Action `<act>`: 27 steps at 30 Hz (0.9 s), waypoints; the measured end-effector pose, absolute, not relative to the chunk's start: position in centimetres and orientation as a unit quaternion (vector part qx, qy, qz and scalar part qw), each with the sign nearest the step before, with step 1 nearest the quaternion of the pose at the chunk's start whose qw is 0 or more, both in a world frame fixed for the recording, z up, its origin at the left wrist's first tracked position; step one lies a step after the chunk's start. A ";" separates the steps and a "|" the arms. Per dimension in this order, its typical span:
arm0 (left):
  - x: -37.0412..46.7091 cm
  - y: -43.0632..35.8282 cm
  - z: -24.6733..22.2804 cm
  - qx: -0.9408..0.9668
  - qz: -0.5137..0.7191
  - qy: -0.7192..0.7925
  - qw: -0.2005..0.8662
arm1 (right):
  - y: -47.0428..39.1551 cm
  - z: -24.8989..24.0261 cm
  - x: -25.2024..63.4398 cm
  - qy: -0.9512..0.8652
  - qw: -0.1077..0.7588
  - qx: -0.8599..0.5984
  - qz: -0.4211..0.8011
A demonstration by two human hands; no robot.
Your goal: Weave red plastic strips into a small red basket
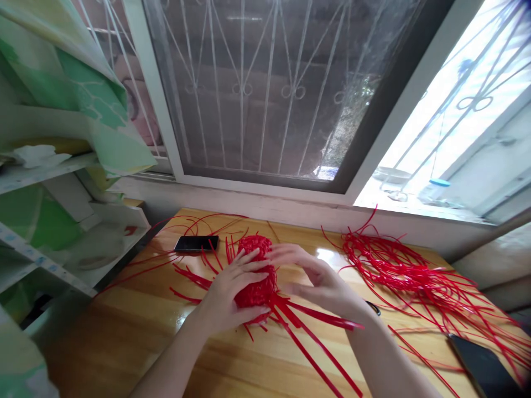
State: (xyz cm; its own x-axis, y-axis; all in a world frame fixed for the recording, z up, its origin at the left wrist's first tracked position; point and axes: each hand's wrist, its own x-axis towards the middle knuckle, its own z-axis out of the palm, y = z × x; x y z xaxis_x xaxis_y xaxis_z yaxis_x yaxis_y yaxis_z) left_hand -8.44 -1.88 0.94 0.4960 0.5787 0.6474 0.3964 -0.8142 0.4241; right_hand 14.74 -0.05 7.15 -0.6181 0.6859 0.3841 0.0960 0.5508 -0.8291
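Observation:
A bundle of red plastic strips woven into a rounded, knobbly piece (254, 292) lies on the wooden table, loose strip ends sticking out all around it. My left hand (229, 287) holds it from the left, its fingers spread across the top and its thumb along the near side. From the right, my right hand (319, 276) reaches over with fingers stretched out and thumb apart; its fingertips are at the piece's upper right edge, and whether they touch it I cannot tell. Several long strips (315, 342) run from the piece toward the near right, some passing by my right wrist.
A large tangle of loose red strips (398, 271) covers the table's right side. One phone (197, 243) lies at the back left, another dark phone (483, 362) at the near right. A small black loop (374, 307) shows beside my right wrist. Shelves (103, 237) stand left; a barred window is behind.

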 end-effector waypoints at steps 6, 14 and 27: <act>-7.8 -1.8 1.4 0.852 0.408 0.300 0.131 | -1.7 9.7 14.4 -0.887 0.267 -0.245 0.286; -7.5 -3.7 1.7 0.800 0.432 0.346 0.232 | 0.1 10.8 12.9 -0.905 0.245 -0.256 0.237; -5.2 -4.6 0.4 0.598 0.558 0.412 0.402 | 2.2 11.0 11.2 -0.935 0.145 -0.209 0.246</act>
State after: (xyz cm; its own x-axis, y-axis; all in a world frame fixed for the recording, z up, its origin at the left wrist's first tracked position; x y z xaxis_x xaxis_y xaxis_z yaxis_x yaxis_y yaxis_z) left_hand -5.15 -4.57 0.44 0.0380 0.9409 0.3365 0.0434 -0.3380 0.9401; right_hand 11.17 2.18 11.04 -0.8704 0.4623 0.1695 0.3194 0.7921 -0.5201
